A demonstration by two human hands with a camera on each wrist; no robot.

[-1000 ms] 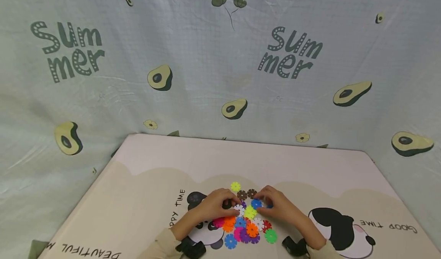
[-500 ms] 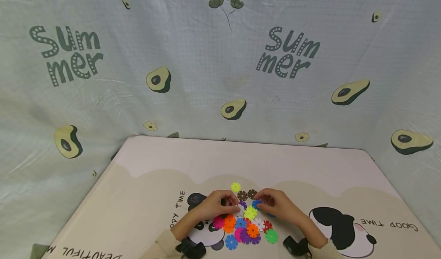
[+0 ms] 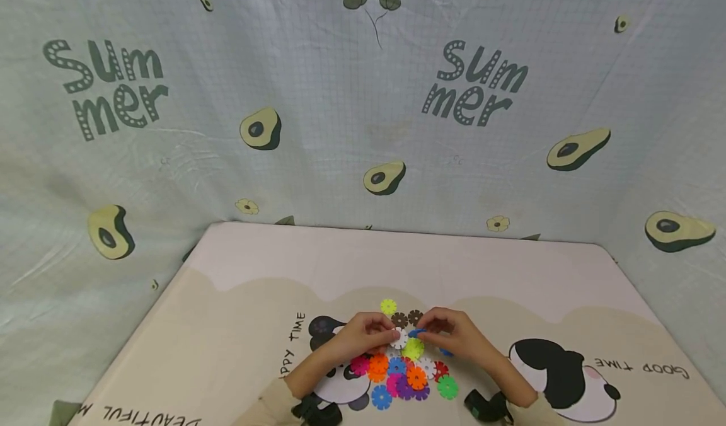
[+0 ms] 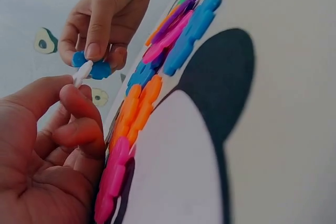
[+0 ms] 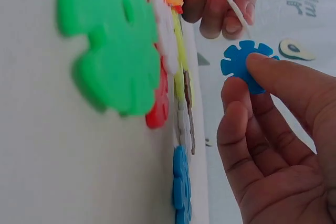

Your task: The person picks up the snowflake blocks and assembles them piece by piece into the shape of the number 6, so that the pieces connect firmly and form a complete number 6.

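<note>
My left hand [image 3: 362, 339] pinches a white snowflake disc [image 3: 400, 338] between thumb and fingers, above a pile of similar discs. Facing it, my right hand [image 3: 458, 338] pinches a blue snowflake disc [image 5: 240, 64] between thumb and fingertips. In the left wrist view the white disc stands edge-on, and its rim meets or nearly meets the blue disc [image 4: 102, 71]; whether they are joined I cannot tell. Beneath the hands lie a yellow disc [image 3: 413, 349], orange discs [image 3: 377, 366] and a pink disc [image 4: 111, 184]. Fingers hide part of both held discs.
The loose discs lie on a table [image 3: 238, 325] printed with a panda and a dog. A green disc [image 3: 447, 387] lies at the pile's near right; brown discs [image 3: 399, 319] and another yellow disc [image 3: 388, 306] are at its far side. A patterned cloth [image 3: 317, 86] hangs behind.
The white disc has been lifted and moved right, towards the blue one. The right hand has raised its blue disc and turned it nearly edge-on to the head view. The pile looks unchanged.
</note>
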